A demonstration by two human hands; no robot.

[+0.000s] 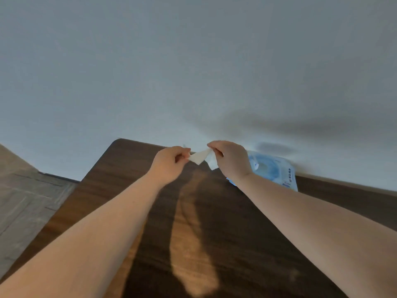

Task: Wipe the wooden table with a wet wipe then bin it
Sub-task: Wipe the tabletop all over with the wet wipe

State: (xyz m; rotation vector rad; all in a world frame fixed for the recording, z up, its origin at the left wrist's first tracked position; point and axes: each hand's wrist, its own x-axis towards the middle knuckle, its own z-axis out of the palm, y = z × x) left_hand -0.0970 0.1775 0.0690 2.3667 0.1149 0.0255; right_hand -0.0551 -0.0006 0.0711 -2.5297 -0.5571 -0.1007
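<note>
both bare forearms reaching up from the lower corners to meet just above the middle of the frame. left hand [169,162] curled, thumb and forefinger pinched on one end of the wet wipe [200,157]. right hand [231,159] likewise curled, fingertips pinched on the other end. wipe stretched between the two hands, small and white, partly crumpled, a loose corner hanging below the right fingers; held in the air over the far edge of the wooden table [225,233]. dark brown tabletop filling the lower centre and right, with a paler lit streak running down between the arm shadows. blue wipes pack [272,168] lying at the table's far edge, just right of and partly behind the right wrist, against the pale wall [193,61]. grey wood-look floor [25,201] at the left of the frame.
</note>
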